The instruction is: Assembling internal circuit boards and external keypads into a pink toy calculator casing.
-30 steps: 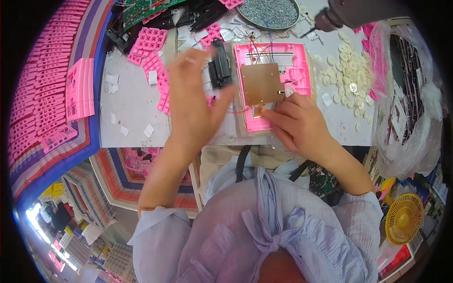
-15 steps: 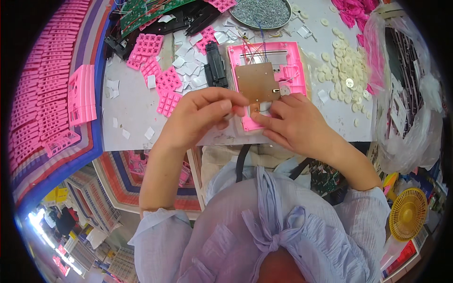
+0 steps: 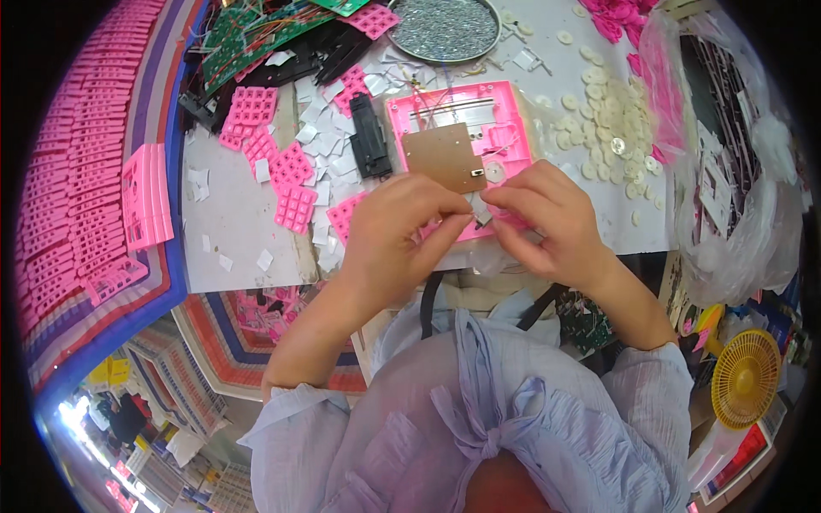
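A pink plastic casing (image 3: 510, 98) lies in front of me on the table. Across it rests a brown circuit board (image 3: 440, 156) at a slant, with thin wires at its far side. My left hand (image 3: 400, 235) is closed in a pinch at the board's near edge. Opposite it, my right hand (image 3: 552, 221) pinches too, its fingertips almost meeting the left ones over the casing's near end. Something small and whitish shows between the fingertips, too little to name. The fingers hide part of the casing's near edge.
Left of the casing lie a black plastic part (image 3: 369, 137), white paper squares (image 3: 321, 132) and pink keypads (image 3: 293, 208). A round tray of screws (image 3: 445, 30) stands behind. Pale discs (image 3: 603, 120) spread at right, beside a clear plastic bag (image 3: 744, 205). Pink casings (image 3: 77, 154) fill the far left.
My hands have drawn together, fingertips meeting at the board's near edge. The right fingers have lifted off the casing's near end and now pinch. The view has shifted slightly.
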`<state>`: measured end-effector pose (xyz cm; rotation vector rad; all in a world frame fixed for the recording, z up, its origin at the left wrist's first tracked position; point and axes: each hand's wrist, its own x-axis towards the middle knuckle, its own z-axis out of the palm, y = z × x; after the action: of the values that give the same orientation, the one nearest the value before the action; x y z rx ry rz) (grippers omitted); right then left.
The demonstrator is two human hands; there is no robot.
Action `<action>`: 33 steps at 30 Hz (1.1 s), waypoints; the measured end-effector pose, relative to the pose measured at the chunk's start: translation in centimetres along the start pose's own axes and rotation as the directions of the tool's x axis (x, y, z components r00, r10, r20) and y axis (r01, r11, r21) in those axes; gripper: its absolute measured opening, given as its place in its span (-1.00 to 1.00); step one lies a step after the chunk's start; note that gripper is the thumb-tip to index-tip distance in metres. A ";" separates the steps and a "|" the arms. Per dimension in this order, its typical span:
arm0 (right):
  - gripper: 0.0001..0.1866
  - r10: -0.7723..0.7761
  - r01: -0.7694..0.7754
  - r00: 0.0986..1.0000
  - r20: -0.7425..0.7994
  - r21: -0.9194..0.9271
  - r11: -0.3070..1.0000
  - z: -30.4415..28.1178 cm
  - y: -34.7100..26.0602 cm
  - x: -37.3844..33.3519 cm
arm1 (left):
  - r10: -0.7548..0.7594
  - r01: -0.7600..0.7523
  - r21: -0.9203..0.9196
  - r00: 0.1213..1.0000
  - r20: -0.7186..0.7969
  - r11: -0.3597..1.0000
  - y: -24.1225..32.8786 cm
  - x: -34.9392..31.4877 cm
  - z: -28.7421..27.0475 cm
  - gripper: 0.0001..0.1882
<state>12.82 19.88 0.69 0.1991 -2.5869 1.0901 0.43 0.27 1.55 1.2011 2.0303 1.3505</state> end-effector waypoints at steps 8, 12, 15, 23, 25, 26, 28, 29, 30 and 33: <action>-0.72 0.421 -0.413 0.903 0.082 0.433 0.801 -1.0 -1.1 -2.2 | 0.177 -0.183 0.133 0.983 0.058 0.974 0.2 1.1 2.6 -0.87; -0.79 0.217 -0.217 0.976 -0.019 0.008 0.976 -1.9 -0.7 -2.7 | 0.049 -0.030 -0.076 0.963 0.263 0.997 0.2 3.0 1.8 -0.80; -0.83 0.254 -0.253 0.967 0.025 -0.024 0.967 -2.0 -1.5 -3.9 | 0.393 -0.467 0.296 0.877 0.276 0.833 -1.2 6.3 2.0 -0.85; -0.78 0.098 -0.103 0.994 -0.044 -0.138 0.985 0.9 -3.5 -5.6 | 0.328 -0.617 0.374 0.731 0.599 0.692 -1.2 7.0 5.0 -0.90; -0.78 0.096 -0.109 0.992 -0.084 -0.165 0.980 0.4 -2.6 -5.7 | 0.211 -0.452 0.403 0.830 0.516 0.796 -0.2 6.8 4.3 -0.90; -0.78 0.093 -0.112 0.991 -0.096 -0.206 0.972 -0.3 -2.0 -5.6 | 0.140 -0.324 0.398 0.894 0.425 0.859 0.5 6.6 3.7 -0.88; -0.78 0.086 -0.108 0.992 -0.091 -0.277 0.955 -1.2 -1.3 -4.8 | 0.100 -0.167 0.292 0.968 0.230 0.942 0.8 5.5 3.7 -0.81; -0.79 0.081 -0.100 0.994 -0.072 -0.308 0.946 -1.6 -1.2 -4.3 | 0.130 -0.152 0.199 0.985 0.117 0.968 0.2 4.3 4.4 -0.75; -0.79 0.077 -0.091 0.996 -0.053 -0.338 0.937 -1.9 -1.0 -4.0 | 0.183 -0.191 0.178 0.981 0.062 0.965 -0.1 3.4 4.8 -0.69; -0.80 0.069 -0.062 0.998 0.011 -0.321 0.945 -1.8 -0.4 -4.1 | 0.396 -0.388 0.276 0.918 0.029 0.879 -0.5 0.9 5.8 -0.50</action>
<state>17.16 20.88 0.71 0.0477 -2.7598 0.6735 3.99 4.01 -1.35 1.8098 2.1242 1.2842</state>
